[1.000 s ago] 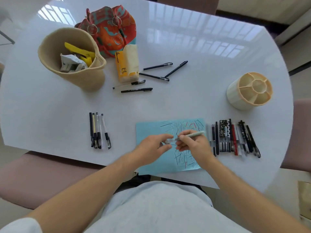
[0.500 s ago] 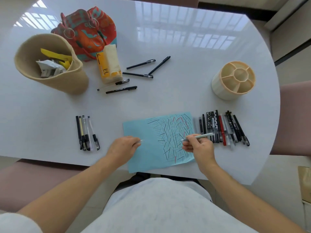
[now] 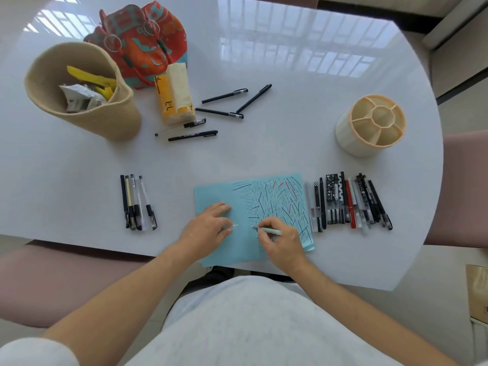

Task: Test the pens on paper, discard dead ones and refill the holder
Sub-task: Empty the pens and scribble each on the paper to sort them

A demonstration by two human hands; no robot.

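My right hand (image 3: 282, 241) grips a pale green pen (image 3: 269, 230) with its tip down on the blue paper (image 3: 219, 196), which is covered in scribbled lines. My left hand (image 3: 208, 228) rests on the paper's left part and holds a small clear pen cap (image 3: 233, 226) in its fingertips. A row of several pens (image 3: 348, 202) lies right of the paper. A smaller group of pens (image 3: 137, 202) lies to its left. The cream divided pen holder (image 3: 369, 125) stands empty at the right.
A woven basket (image 3: 79, 93) with crumpled scraps stands at the back left beside a colourful bag (image 3: 148, 40) and a tissue pack (image 3: 175, 93). Several black pens (image 3: 224, 107) lie scattered mid-table. Pink chairs (image 3: 464, 186) flank the white table (image 3: 290, 62).
My hands pulled the cap off the pen and moved apart. My left hand settled on the paper with the cap, and my right hand lowered the pen tip onto the paper.
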